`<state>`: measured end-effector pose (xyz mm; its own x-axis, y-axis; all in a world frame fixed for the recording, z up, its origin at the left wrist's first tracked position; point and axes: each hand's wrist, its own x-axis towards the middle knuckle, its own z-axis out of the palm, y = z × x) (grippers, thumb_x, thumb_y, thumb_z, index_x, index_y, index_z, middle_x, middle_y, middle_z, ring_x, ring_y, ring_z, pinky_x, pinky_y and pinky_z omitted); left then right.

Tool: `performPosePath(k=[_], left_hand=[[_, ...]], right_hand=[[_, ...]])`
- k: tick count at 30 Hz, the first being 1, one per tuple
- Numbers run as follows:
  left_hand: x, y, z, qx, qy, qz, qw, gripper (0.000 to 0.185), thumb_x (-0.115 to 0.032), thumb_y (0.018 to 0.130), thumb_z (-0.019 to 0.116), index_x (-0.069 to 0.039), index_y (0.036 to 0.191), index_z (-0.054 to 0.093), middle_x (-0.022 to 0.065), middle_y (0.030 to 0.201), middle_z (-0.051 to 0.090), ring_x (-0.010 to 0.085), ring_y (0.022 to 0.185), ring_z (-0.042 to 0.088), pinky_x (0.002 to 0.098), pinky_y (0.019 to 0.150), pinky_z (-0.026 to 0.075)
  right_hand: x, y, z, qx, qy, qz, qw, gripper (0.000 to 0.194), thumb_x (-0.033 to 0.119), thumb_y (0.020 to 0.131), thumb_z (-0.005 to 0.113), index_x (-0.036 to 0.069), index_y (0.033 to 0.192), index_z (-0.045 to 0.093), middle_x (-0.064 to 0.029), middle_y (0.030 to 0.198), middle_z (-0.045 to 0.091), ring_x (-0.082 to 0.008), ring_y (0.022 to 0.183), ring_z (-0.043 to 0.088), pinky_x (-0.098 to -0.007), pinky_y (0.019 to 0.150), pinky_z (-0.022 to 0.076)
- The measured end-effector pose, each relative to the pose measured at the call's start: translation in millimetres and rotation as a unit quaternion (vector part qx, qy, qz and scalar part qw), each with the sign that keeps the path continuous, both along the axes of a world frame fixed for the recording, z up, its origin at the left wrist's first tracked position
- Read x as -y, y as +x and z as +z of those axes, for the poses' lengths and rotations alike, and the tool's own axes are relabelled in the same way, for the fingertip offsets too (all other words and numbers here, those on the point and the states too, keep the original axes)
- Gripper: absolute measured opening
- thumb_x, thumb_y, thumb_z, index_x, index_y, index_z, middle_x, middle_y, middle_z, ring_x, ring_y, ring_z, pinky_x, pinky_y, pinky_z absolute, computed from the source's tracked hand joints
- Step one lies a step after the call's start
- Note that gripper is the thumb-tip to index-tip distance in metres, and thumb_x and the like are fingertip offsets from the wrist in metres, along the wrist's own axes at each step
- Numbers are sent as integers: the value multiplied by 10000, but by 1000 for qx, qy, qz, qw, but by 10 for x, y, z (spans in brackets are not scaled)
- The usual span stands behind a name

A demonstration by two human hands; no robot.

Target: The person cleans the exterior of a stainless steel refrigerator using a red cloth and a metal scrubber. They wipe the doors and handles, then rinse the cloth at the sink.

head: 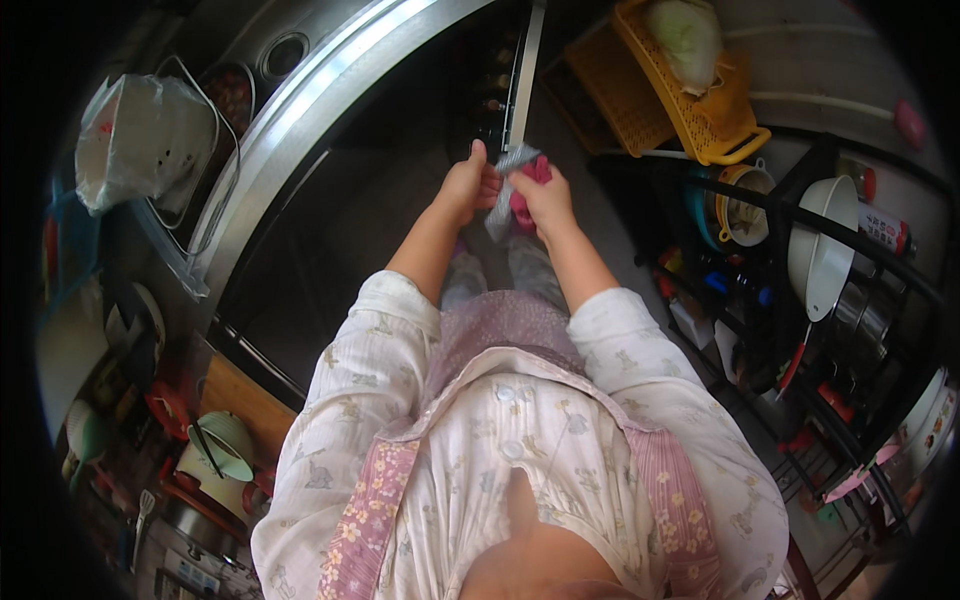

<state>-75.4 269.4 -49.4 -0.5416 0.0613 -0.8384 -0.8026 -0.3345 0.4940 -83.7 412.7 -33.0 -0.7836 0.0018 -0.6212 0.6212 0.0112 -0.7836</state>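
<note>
My right hand (pixel 547 202) is closed around a bunched pink cloth (pixel 529 196) and a grey cloth (pixel 501 202), which lies along its left side. The grey cloth covers the near end of the metal-topped front of a pulled-out drawer (pixel 523 82). My left hand (pixel 471 180) is just left of the cloths, thumb pointing up. Its fingers curl towards the grey cloth, but whether they grip it is hidden. Inside the dark drawer, several small items (pixel 493 105) show only dimly.
Left is a steel counter edge (pixel 315 97) with a plastic-wrapped container (pixel 150 142) and a wire rack (pixel 225 172). To the right, a black shelf rack (pixel 862 240) holds a white pan (pixel 821 247). A yellow basket (pixel 675 97) carries a cabbage (pixel 686 45).
</note>
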Motion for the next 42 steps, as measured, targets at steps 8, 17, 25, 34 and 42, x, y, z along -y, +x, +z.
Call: performPosePath(k=[8, 17, 25, 34, 42], left_hand=[[-141, 79, -7, -25, 23, 43, 999, 644, -617, 918, 356, -28, 874, 614, 48, 771, 576, 144, 633, 518, 281, 578, 446], [-183, 52, 51, -25, 69, 35, 997, 628, -584, 933, 362, -10, 1005, 607, 85, 882, 623, 181, 779, 590, 306, 695, 477], [-255, 125, 85, -38, 71, 40, 996, 621, -563, 944, 361, 4, 1037, 595, 85, 907, 622, 182, 818, 594, 303, 771, 483], [-222, 102, 9, -38, 42, 26, 998, 640, -581, 936, 361, 5, 1060, 588, 87, 931, 617, 183, 814, 585, 303, 762, 478], [-264, 123, 44, -27, 21, 32, 999, 633, -599, 920, 384, -18, 1055, 598, 72, 917, 611, 181, 815, 566, 304, 762, 469]], right_hand=[[33, -195, 97, -29, 213, 57, 975, 324, 164, 686, 784, 15, 914, 609, -62, 824, 647, -141, 654, 604, -294, 585, 498], [-410, 584, -168, -1, 80, 127, 989, 507, 199, 689, 785, 5, 1094, 550, -105, 980, 628, -185, 876, 611, -327, 756, 500], [-717, 580, 112, -85, -7, 24, 996, 413, 126, 713, 773, -1, 1040, 557, -71, 918, 636, -169, 838, 614, -279, 774, 490], [-306, 251, -136, -87, 50, 83, 992, 375, 157, 733, 763, 15, 1028, 581, -120, 932, 652, -193, 849, 628, -312, 759, 490], [-357, 410, 35, -42, 0, 154, 987, 522, 115, 668, 801, 6, 1111, 547, -112, 1043, 618, -198, 945, 596, -328, 829, 482]])
